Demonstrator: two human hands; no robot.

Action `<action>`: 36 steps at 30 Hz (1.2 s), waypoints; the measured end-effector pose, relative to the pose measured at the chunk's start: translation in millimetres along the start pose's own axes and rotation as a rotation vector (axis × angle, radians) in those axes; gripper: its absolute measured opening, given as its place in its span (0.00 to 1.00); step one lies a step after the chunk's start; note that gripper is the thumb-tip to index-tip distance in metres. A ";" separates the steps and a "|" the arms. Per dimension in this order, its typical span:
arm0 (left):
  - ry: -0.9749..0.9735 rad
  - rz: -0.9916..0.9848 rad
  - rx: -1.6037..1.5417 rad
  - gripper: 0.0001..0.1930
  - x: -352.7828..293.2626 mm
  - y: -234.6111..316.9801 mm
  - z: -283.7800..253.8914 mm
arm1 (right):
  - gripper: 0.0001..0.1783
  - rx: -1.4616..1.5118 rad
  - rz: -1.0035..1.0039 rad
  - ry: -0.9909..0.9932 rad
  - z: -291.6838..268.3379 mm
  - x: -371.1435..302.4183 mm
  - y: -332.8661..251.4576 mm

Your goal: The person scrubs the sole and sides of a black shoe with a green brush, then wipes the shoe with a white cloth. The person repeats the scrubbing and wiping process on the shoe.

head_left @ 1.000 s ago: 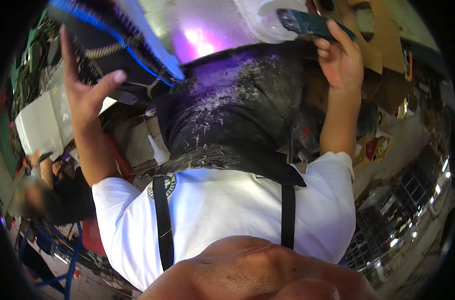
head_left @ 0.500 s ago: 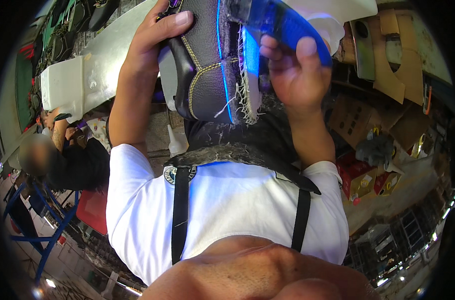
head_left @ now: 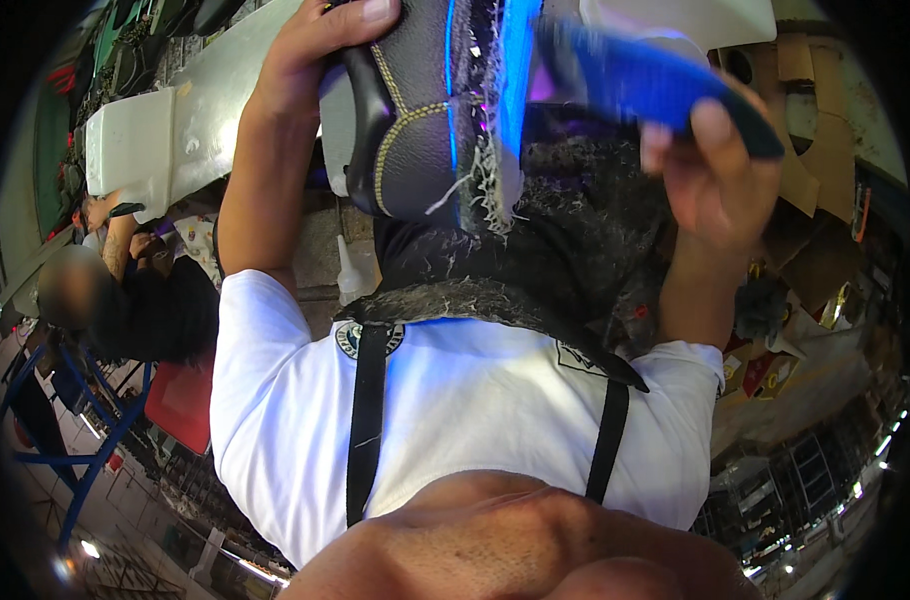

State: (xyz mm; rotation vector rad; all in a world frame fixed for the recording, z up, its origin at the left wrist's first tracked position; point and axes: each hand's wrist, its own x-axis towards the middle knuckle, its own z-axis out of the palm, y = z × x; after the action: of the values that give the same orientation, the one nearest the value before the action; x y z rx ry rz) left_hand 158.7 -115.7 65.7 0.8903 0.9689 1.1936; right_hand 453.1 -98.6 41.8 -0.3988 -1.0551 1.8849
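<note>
A dark leather shoe upper point(head_left: 420, 155) with yellow stitching is held sole side to the right, in front of the dusty black apron point(head_left: 585, 190). My left hand point(head_left: 310, 50) is closed round its left side, the thumb on the leather; its other fingers are mostly hidden. Frayed white threads point(head_left: 495, 185) hang along the bottom edge, next to a blue-lit strip. My right hand point(head_left: 720, 190) grips a long blue tool point(head_left: 645, 75) with a dark end, smeared by motion. That tool is to the right of the upper; whether it touches the edge I cannot tell.
A pale metal bench part point(head_left: 205, 110) runs along the left. Behind it is a rack of dark shoes point(head_left: 125, 80). Another person point(head_left: 155, 310) sits at the far left by a red seat point(head_left: 183, 400). Cardboard pieces point(head_left: 825, 130) lie at the right, and a white nozzle bottle point(head_left: 351, 275) stands below.
My right hand and the blue tool have swung right and slightly down, away from the shoe upper. The upper and my left hand have shifted slightly up.
</note>
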 end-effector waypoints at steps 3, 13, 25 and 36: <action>-0.092 0.080 -0.035 0.60 1.3 -8.5 -15.8 | 0.22 -0.362 -0.113 0.170 19.1 5.1 18.0; -0.080 0.049 -0.006 0.59 1.3 -4.6 -20.5 | 0.22 -0.770 -0.464 -0.387 16.0 -14.9 3.4; -0.139 -0.012 0.127 0.60 1.8 5.3 -15.7 | 0.15 -0.769 -0.463 -0.225 5.6 1.1 -1.5; -0.138 0.025 0.122 0.63 -4.2 7.8 -2.3 | 0.12 -0.977 -0.541 -0.104 7.3 7.0 -5.9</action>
State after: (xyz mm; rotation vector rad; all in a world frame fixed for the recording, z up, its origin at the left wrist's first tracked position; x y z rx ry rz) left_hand 153.6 -118.5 72.8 1.0704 0.9279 1.0874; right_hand 448.0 -95.2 51.8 -0.4880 -1.8987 0.8274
